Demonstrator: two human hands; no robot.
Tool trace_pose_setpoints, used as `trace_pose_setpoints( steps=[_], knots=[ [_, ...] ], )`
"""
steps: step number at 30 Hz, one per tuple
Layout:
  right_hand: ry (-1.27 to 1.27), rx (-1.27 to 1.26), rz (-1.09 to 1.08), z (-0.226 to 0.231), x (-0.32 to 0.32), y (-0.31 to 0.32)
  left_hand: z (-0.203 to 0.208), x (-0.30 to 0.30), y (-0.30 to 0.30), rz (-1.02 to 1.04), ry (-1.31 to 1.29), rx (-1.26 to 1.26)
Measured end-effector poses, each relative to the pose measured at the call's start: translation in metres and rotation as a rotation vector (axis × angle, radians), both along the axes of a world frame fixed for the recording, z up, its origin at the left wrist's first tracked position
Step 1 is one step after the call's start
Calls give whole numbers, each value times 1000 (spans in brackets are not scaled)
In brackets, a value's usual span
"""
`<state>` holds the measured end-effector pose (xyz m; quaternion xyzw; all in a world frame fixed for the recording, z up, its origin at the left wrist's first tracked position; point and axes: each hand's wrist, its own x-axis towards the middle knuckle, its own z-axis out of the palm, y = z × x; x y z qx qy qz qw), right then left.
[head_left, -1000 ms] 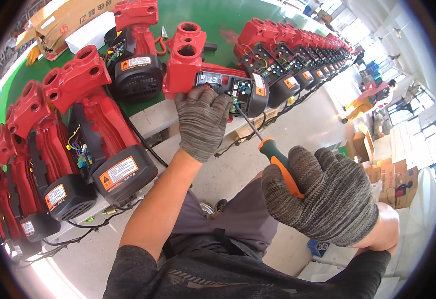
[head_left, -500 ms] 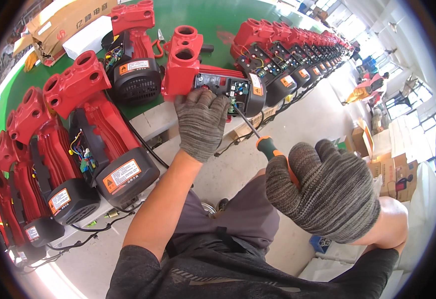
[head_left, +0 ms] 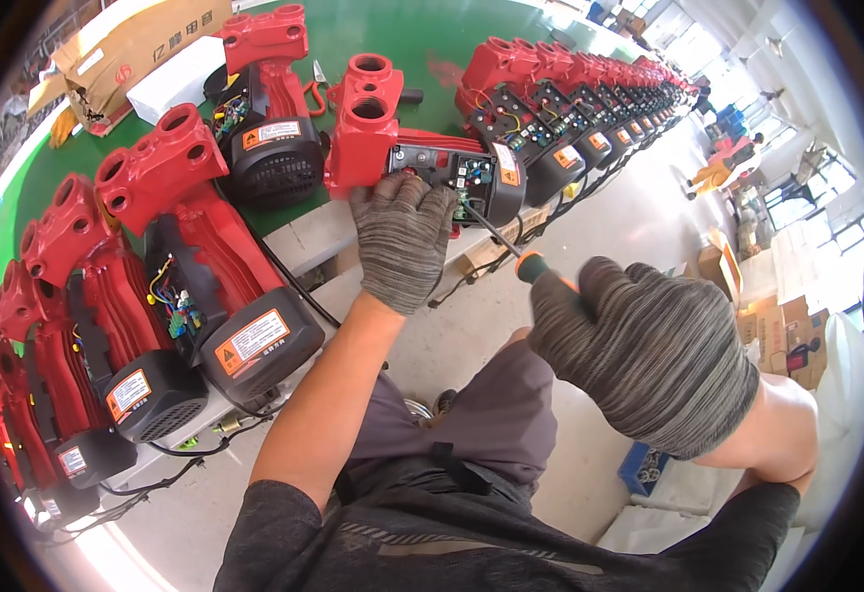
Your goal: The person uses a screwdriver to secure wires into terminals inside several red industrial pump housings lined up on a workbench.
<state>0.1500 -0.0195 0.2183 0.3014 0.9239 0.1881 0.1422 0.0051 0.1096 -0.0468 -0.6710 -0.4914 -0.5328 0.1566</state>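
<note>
A red cast motor unit [head_left: 367,118] with a black end cover lies on the bench in front of me, its control box open. A green circuit board [head_left: 469,187] with wires shows inside that box. My left hand [head_left: 404,242], in a grey knitted glove, is closed over the box's near edge, its fingertips hidden inside. In my right hand [head_left: 649,360], also gloved, is a screwdriver [head_left: 532,266] with an orange and green handle. Its shaft points up and left, the tip reaching the board just right of my left hand; the exact contact is too small to tell.
Similar red units [head_left: 244,340] with black covers crowd the left, and a long row [head_left: 570,89] runs off to the far right. Red-handled pliers [head_left: 316,94] lie on the green bench top [head_left: 422,39]. Cartons [head_left: 782,340] stand at right; another person [head_left: 733,163] is beyond.
My right hand and the screwdriver handle have shifted slightly up, the hand now covering more of the handle. My left hand stays at the box. The distant person has changed posture.
</note>
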Motion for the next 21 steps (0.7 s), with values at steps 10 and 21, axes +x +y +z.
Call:
trace_pose_setpoints(
  steps=[10, 21],
  knots=[
    [191, -84, -172, -8, 1, 4, 3, 4, 1, -18, -29, -8],
    [804, 32, -466, -51, 1, -18, 5, 2, 0, -11, 9, 21]
  ],
)
